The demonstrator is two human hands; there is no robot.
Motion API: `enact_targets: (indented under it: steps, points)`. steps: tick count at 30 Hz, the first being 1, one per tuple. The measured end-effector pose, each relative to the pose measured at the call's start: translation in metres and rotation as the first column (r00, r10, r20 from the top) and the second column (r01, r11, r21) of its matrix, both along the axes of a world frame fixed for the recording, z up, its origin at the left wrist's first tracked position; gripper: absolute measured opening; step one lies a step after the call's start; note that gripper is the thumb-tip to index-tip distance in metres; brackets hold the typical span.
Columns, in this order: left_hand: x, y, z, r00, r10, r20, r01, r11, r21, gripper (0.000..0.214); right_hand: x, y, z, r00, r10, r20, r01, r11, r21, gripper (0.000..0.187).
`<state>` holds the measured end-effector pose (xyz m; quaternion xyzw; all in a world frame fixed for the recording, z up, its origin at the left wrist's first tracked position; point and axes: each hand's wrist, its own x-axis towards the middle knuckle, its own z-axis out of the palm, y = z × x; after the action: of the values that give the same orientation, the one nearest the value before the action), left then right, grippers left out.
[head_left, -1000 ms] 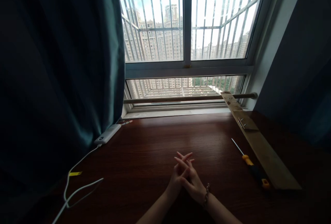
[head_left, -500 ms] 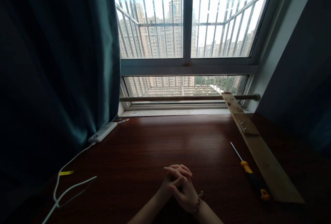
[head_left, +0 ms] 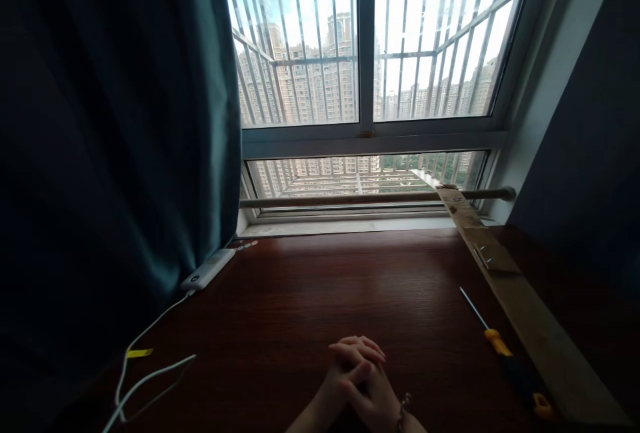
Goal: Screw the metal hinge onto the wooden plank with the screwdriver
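Observation:
My left hand and my right hand are clasped together at the bottom middle of the view, their fingers interlaced and closed. No object shows between them; the palms are hidden. A beaded or twisted bracelet circles my right wrist. Both hands are over the dark red-brown wooden tabletop. To the right of them lies a screwdriver with a yellow and black handle, its metal tip pointing away towards the window. Neither hand touches it.
A long board slants along the right, its far end at a rail before the barred window; small screws are on it. At left are a white power strip or power bank, a white cable and a dark curtain.
The camera view has shifted, so the room and tabletop things appear lower and further right. My hands stay clasped, also a little lower and to the right in the picture.

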<state>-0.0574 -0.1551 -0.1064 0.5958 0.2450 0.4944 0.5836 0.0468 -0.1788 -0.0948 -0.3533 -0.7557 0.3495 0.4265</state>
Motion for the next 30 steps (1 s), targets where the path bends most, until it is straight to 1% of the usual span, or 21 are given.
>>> enact_targets:
  steps: [7, 13, 18, 23, 27, 30]
  points:
    - [0.001, -0.005, 0.005, 1.0, 0.005, 0.027, -0.004, 1.0, -0.026, 0.025, 0.001, -0.003, 0.0, 1.0, 0.0, 0.008, 0.0, 1.0, -0.007, 0.041]
    - [0.002, -0.005, 0.011, 1.0, -0.017, 0.004, 0.018, 0.999, -0.046, 0.022, 0.003, -0.001, -0.001, 0.999, -0.012, -0.051, 0.01, 1.0, -0.03, 0.036]
    - [0.006, -0.005, 0.01, 0.999, 0.016, 0.031, -0.014, 0.998, -0.058, 0.019, 0.004, 0.001, 0.0, 0.996, 0.022, -0.087, -0.025, 0.999, -0.037, 0.035]
    - [0.006, -0.006, 0.013, 1.0, 0.015, 0.007, -0.014, 0.999, -0.042, 0.02, 0.004, 0.002, -0.002, 0.996, 0.009, -0.091, -0.013, 0.999, -0.046, 0.033]
    - [0.005, -0.007, 0.017, 1.0, 0.012, -0.005, -0.012, 0.998, -0.059, 0.02, 0.004, 0.002, -0.003, 0.997, 0.002, -0.079, -0.005, 0.999, -0.04, 0.033]
    - [0.005, -0.008, 0.018, 1.0, -0.003, -0.02, 0.002, 0.998, -0.055, 0.022, 0.003, 0.003, -0.003, 0.997, -0.005, -0.082, 0.003, 1.0, -0.027, 0.032]
